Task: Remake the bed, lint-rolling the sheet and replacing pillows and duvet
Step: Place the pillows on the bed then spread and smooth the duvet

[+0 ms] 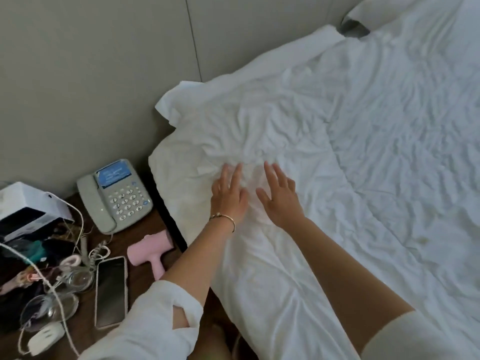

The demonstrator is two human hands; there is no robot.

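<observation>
Pressing flat on the pillow (233, 141) at the bed's near head corner: left hand (228, 196) and right hand (279, 198), fingers spread, gripping nothing. Risking a shove toward the bedside table (145, 227), knocking the pink lint roller (152, 252), phone (111, 292) or telephone (114, 196). Beyond, rumpled duvet (402, 152).

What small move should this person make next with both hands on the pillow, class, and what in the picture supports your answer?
Probably sweep both hands outward to smooth the pillow. The left hand and right hand lie open and flat, side by side, on its creased near part, holding nothing. The pillow already sits at the head of the bed beside the phone, so only flattening seems left here.
</observation>
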